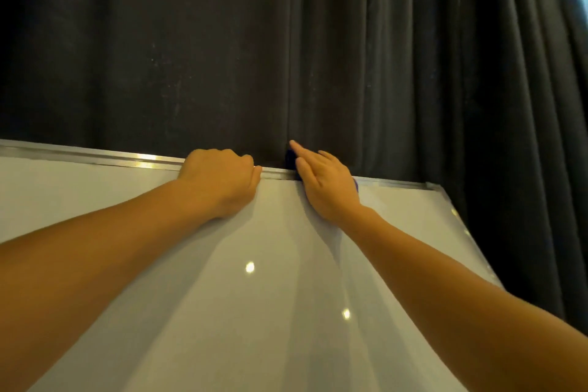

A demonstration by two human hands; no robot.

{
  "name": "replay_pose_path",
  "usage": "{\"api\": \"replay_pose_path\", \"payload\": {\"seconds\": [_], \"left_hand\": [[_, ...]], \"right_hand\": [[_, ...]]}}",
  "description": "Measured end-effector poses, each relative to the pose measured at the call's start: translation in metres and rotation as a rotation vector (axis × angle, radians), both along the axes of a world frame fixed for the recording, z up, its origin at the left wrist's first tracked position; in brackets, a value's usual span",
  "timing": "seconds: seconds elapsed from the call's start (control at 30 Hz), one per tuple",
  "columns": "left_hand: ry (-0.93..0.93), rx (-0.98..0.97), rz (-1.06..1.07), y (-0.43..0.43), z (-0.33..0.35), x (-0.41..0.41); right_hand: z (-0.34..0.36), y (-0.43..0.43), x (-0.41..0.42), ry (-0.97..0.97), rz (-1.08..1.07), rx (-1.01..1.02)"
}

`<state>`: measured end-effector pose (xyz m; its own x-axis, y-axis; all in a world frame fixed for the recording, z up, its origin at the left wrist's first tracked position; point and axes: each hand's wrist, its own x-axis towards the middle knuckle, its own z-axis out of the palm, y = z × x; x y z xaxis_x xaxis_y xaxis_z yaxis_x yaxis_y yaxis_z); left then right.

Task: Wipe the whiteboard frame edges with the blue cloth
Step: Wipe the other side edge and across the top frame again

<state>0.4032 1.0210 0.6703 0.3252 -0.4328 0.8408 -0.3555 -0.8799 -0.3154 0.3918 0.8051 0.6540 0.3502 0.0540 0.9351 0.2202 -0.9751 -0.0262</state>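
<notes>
The whiteboard (254,296) fills the lower half of the view, with a silver metal frame (95,157) along its top edge. My left hand (219,181) curls over that top frame, fingers hooked behind it. Just to its right, my right hand (324,184) presses the blue cloth (290,160) onto the top frame, index finger stretched out. Most of the cloth is hidden under the hand; a dark blue bit shows above the frame and a sliver at the wrist side.
A dark pleated curtain (381,57) hangs right behind the board. The frame's top right corner (434,186) and right edge (461,226) lie to the right of my right hand. Bright light shows at the far upper right.
</notes>
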Motion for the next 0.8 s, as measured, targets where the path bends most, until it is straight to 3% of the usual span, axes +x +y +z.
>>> {"api": "replay_pose_path", "payload": {"seconds": [0.07, 0.17, 0.23, 0.33, 0.5, 0.67, 0.8], "left_hand": [[-0.024, 0.007, 0.025, -0.015, 0.002, -0.002], [0.059, -0.010, 0.057, -0.028, 0.005, -0.006], [0.084, -0.032, 0.041, -0.033, 0.005, -0.007], [0.076, -0.055, 0.033, -0.045, 0.003, -0.008], [0.066, -0.097, 0.090, -0.105, 0.006, -0.020], [0.087, -0.138, 0.123, -0.149, 0.007, -0.018], [0.118, -0.135, 0.158, -0.208, 0.009, -0.019]], "right_hand": [[-0.009, 0.022, 0.004, -0.080, 0.023, -0.182], [0.000, 0.000, 0.006, -0.042, -0.069, -0.216], [0.010, -0.039, 0.003, 0.074, -0.143, -0.084], [0.020, -0.062, -0.005, 0.216, -0.064, 0.174], [0.016, -0.068, -0.012, 0.086, 0.098, -0.246], [0.021, -0.177, -0.022, 0.211, -0.179, -0.152], [0.029, -0.185, -0.010, 0.182, 0.028, -0.214]]}}
